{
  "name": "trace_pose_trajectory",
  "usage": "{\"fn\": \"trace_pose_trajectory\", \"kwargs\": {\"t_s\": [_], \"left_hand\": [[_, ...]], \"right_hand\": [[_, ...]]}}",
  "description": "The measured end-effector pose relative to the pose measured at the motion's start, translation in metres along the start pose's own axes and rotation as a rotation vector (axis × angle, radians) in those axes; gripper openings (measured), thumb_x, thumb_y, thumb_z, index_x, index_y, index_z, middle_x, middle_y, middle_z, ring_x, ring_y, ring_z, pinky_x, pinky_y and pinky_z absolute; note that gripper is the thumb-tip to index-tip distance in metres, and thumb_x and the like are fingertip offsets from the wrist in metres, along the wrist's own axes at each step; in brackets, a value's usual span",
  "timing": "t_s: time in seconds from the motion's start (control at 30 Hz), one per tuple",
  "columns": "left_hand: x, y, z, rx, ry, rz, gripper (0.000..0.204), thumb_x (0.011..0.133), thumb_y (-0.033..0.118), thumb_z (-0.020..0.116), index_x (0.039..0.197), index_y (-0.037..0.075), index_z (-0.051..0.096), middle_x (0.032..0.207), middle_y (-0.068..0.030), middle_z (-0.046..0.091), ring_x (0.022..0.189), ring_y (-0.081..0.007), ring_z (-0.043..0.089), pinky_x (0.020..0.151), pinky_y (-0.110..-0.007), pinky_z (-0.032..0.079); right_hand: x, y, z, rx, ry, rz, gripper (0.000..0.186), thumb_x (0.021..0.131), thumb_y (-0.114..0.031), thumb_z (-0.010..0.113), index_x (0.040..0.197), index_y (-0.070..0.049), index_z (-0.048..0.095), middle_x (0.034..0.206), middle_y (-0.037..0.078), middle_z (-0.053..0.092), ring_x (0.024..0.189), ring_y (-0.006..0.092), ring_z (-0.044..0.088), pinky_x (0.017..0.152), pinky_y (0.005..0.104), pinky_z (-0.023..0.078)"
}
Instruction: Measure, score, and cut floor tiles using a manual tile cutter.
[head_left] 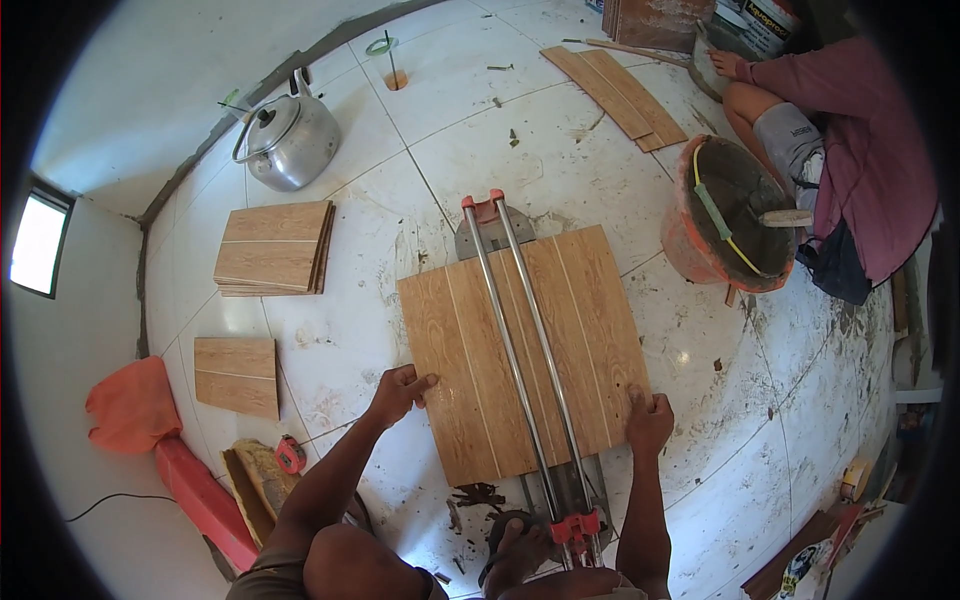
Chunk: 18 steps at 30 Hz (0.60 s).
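Two hands (398,394) hold one wood-patterned tile (470,365) beneath two rails (512,370).

Window (41,243) blown white; floor (355,345) bright; edges curved, corners black.

White tiled floor (350,240), your inventory:
- Before you, centre: one broad brown wood-patterned tile (460,350), beneath the twin rails of a long red-and-silver metal tile cutter (509,350); your left hand (400,393) at its left edge, your right hand (650,418) at its right.
- To your left: one rectangular brown tile (237,375); beyond it, one stack of brown tiles (268,250); farther still, one round silver metal kettle (292,145).
- Near you, left: one red tape measure (290,455).
- Right, beyond the tile: one round orange bucket (690,230), a pale tool handle (786,218) over its opening; co-worker (860,160) right of it.
- Behind the bucket, to its left: overlapping brown strips (615,95).
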<state>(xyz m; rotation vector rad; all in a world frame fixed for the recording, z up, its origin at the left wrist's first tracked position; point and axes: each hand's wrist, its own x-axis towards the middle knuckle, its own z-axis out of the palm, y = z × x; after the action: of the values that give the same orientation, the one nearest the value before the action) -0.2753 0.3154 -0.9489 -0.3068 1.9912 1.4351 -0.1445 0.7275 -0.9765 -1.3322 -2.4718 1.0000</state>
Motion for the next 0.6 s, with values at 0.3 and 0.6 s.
{"fn": "trace_pose_trajectory", "kwargs": {"t_s": [0.3,0.6], "left_hand": [[0.005,-0.023,-0.007,-0.093,0.003,0.029,0.037,0.093,0.034,0.071,0.101,-0.002,0.069,0.081,-0.0017,0.066,0.059,-0.0087,0.054,0.055,-0.024,0.045],[0.007,-0.012,-0.009,-0.047,-0.046,-0.001,0.039,0.092,0.037,0.072,0.101,-0.001,0.071,0.077,-0.0012,0.064,0.057,-0.0092,0.055,0.054,-0.025,0.044]], "right_hand": [[-0.005,0.004,0.006,-0.043,0.005,-0.036,0.051,0.081,-0.044,0.079,0.073,0.002,0.059,0.063,0.013,0.058,0.059,0.0252,0.053,0.06,0.0407,0.046],[0.001,0.004,0.005,-0.008,-0.028,0.027,0.052,0.081,-0.044,0.08,0.071,0.002,0.057,0.062,0.009,0.055,0.058,0.0208,0.049,0.058,0.0397,0.043]]}}
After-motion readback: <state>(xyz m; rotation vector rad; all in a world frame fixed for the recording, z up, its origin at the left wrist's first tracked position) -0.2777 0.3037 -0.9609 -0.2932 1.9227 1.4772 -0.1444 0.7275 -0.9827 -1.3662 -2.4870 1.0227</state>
